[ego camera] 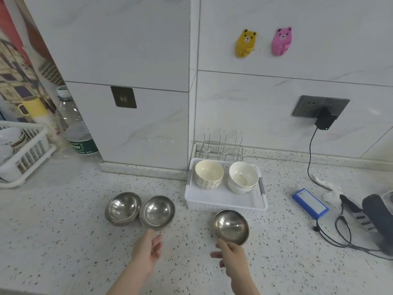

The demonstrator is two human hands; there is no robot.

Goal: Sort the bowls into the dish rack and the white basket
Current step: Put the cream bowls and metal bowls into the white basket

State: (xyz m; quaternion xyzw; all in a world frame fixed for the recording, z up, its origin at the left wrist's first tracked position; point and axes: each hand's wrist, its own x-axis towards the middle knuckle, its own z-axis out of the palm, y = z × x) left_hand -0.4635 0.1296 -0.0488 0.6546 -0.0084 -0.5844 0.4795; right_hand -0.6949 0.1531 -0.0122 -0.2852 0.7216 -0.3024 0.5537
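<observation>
Already, ceramic bowls (225, 176) are sitting in the white plastic basket (225, 204); both hands (148, 251) (230, 257) are each gripping round steel bowls (157, 211) (231, 226), a third (122, 208) waiting.

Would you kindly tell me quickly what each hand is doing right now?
Left hand: pinching the rim of the middle steel bowl.
Right hand: gripping the rim of the right steel bowl.

Two bear-shaped hooks, one yellow (246, 43) and one pink (282, 41), were stuck side by side on the far marble-patterned wall. Below them, a black plug adapter (324, 120) sat in a grey wall socket (306, 106). A blue rectangular battery pack (310, 202) lay on the speckled countertop (63, 231) at the right. A clear plastic bottle (73, 124) stood far left.
</observation>
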